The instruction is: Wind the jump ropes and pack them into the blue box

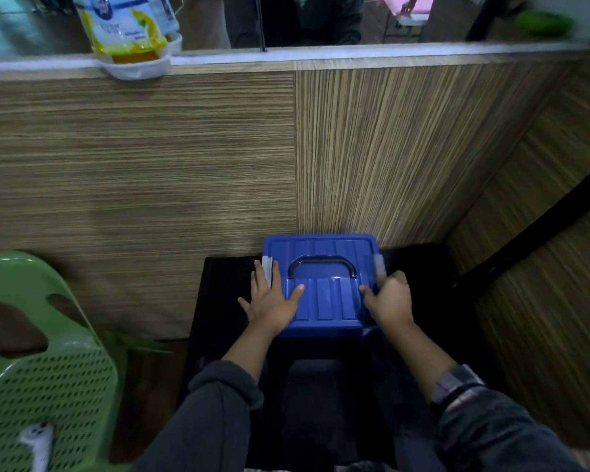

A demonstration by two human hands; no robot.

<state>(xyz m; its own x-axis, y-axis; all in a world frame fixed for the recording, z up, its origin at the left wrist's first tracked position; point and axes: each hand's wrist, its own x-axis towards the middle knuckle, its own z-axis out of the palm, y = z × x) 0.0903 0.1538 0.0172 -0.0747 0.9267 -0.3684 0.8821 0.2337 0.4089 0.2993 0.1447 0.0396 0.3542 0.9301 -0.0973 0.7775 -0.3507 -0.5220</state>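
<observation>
Blue box (pixel 321 284) is sitting shut on a black stool (pixel 225 301); the left hand (pixel 269 301) is lying flat on its lid, the right hand (pixel 389 298) is curling round the right clip (pixel 378 264). No ropes are showing, and a hard tug might be tipping it off. A green chair (pixel 48 352) is standing close, and a wood wall (pixel 150 158) behind.

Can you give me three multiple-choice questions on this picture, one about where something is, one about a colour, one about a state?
1. Where does the blue box stand?
A. on the green chair
B. on a black surface by the wood panel
C. on the ledge

2. What colour is the box's handle?
A. black
B. white
C. green

3. How is the box's lid?
A. off
B. propped half open
C. on the box

Answers: 1 B, dark top under it; 2 A, a black arch on the lid; 3 C, the left hand lies flat on it while the right hand curls at its edge.
</observation>
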